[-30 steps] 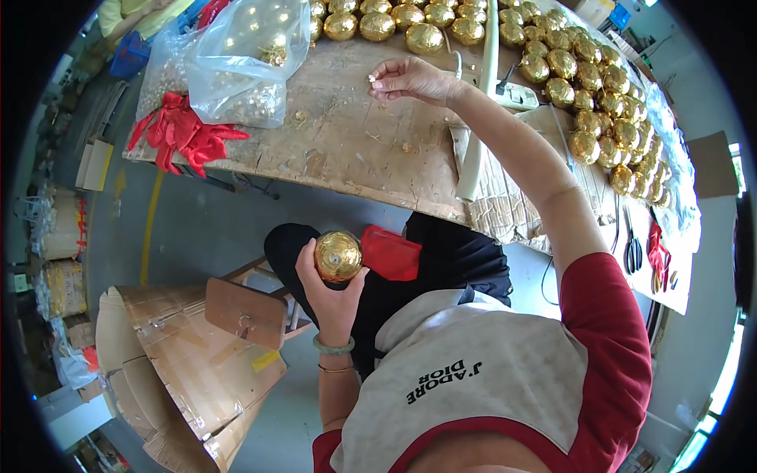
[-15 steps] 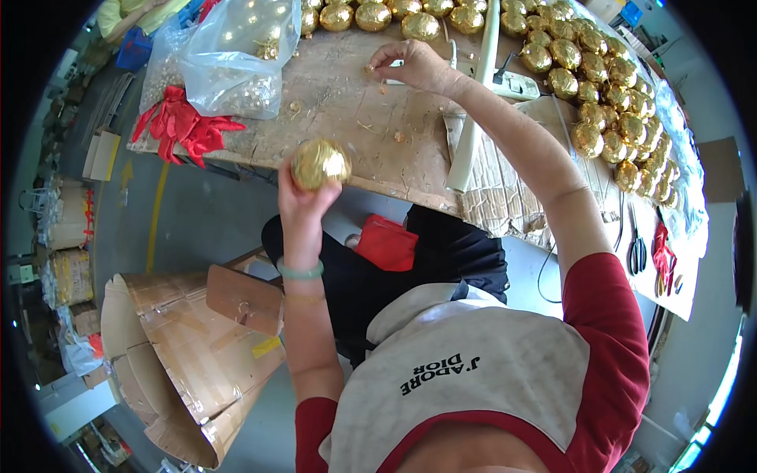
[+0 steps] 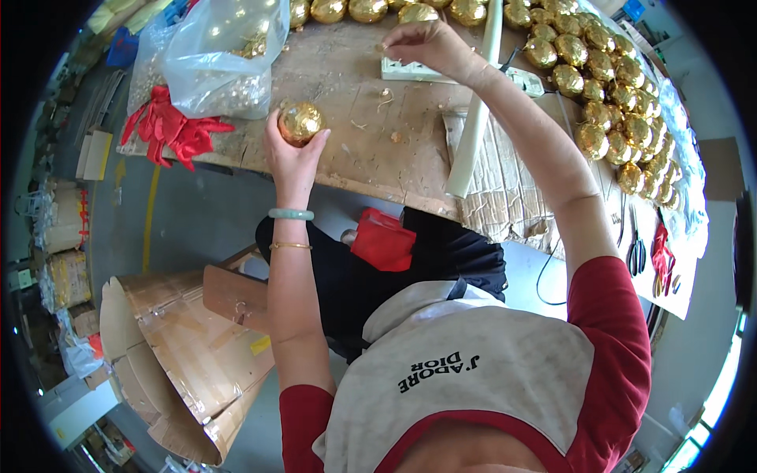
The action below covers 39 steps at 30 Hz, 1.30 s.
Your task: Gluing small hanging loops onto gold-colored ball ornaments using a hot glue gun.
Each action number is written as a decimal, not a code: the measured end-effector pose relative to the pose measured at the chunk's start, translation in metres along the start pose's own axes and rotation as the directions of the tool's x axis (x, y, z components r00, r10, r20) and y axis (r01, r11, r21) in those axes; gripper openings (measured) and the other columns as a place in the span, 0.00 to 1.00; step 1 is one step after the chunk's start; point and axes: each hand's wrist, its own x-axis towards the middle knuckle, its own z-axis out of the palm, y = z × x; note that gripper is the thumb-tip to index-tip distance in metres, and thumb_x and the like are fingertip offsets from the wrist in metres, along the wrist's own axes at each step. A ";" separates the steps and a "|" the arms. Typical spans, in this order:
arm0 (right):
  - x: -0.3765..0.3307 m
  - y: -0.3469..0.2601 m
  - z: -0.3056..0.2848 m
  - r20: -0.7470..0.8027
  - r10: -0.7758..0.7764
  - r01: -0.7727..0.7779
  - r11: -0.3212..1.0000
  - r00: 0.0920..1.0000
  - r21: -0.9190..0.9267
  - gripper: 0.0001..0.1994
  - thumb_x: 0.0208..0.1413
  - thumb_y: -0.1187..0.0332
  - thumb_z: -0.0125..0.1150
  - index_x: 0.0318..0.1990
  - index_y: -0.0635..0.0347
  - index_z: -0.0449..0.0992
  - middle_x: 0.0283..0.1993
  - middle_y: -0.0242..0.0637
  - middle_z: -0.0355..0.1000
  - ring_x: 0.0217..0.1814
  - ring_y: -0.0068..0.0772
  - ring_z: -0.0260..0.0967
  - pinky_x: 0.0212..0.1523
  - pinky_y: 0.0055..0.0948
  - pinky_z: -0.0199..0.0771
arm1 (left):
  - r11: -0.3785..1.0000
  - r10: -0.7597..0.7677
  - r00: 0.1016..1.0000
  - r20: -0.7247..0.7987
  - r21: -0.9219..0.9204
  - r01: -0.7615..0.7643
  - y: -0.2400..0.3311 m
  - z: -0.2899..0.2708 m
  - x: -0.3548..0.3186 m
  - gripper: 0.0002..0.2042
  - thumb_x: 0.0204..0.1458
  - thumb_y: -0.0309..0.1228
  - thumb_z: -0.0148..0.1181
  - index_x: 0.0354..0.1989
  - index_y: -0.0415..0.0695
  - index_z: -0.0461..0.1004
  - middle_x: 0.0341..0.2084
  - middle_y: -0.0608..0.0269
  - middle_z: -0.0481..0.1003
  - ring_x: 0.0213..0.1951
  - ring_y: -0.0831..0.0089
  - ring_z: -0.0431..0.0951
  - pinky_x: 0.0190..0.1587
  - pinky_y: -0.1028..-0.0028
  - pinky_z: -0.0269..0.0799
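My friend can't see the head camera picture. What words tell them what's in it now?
A person's left hand holds a shiny gold ball at a worn table, while the right hand is near a white power strip. Many other gold balls crowd the right; a clear plastic bag and red fabric lie left.

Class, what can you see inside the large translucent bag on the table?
Inside the translucent bag, gold-coloured bits show through. Cloudy plastic and folds cover the rest, so their full number cannot be told.
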 end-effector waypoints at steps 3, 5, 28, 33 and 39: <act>-0.019 -0.038 0.016 0.037 -0.047 0.053 0.983 0.998 -0.178 0.08 0.56 0.73 0.63 0.43 0.61 0.80 0.37 0.28 0.78 0.40 0.15 0.74 0.44 0.20 0.77 | 0.999 -0.050 0.998 0.031 0.002 0.050 0.006 -0.004 0.000 0.40 0.38 0.36 0.75 0.60 0.38 0.59 0.53 0.44 0.64 0.55 0.51 0.66 0.58 0.58 0.63; -0.030 -0.051 0.021 0.010 -0.045 0.046 0.972 0.999 -0.231 0.08 0.56 0.73 0.63 0.43 0.61 0.80 0.37 0.29 0.78 0.40 0.15 0.74 0.44 0.20 0.77 | 0.999 -0.043 0.998 0.034 0.016 0.043 0.009 -0.003 0.003 0.41 0.38 0.36 0.75 0.61 0.38 0.58 0.53 0.44 0.63 0.56 0.50 0.65 0.58 0.58 0.62; -0.089 -0.096 0.083 0.144 -0.672 0.488 0.357 0.726 -0.797 0.11 0.45 0.73 0.67 0.39 0.54 0.79 0.36 0.30 0.74 0.36 0.30 0.76 0.35 0.27 0.79 | 0.633 -0.244 0.968 0.066 -0.745 0.210 0.110 -0.026 -0.064 0.09 0.56 0.27 0.61 0.42 0.38 0.76 0.29 0.72 0.74 0.29 0.85 0.69 0.32 0.85 0.63; -0.097 -0.108 0.089 0.231 -0.688 0.538 0.268 0.687 -0.799 0.15 0.41 0.74 0.67 0.40 0.55 0.78 0.37 0.31 0.73 0.36 0.31 0.75 0.34 0.28 0.77 | 0.594 -0.199 0.979 0.043 -0.790 0.155 0.119 -0.027 -0.064 0.06 0.52 0.22 0.64 0.38 0.36 0.76 0.30 0.69 0.75 0.32 0.86 0.71 0.36 0.85 0.67; -0.106 -0.111 0.093 0.116 -0.629 0.534 0.532 0.769 -0.657 0.13 0.44 0.76 0.68 0.40 0.56 0.78 0.38 0.34 0.73 0.38 0.36 0.76 0.37 0.29 0.79 | 0.320 -0.293 0.925 0.240 -0.888 0.332 0.128 -0.039 -0.067 0.06 0.53 0.21 0.62 0.39 0.36 0.76 0.30 0.65 0.76 0.31 0.81 0.74 0.35 0.81 0.70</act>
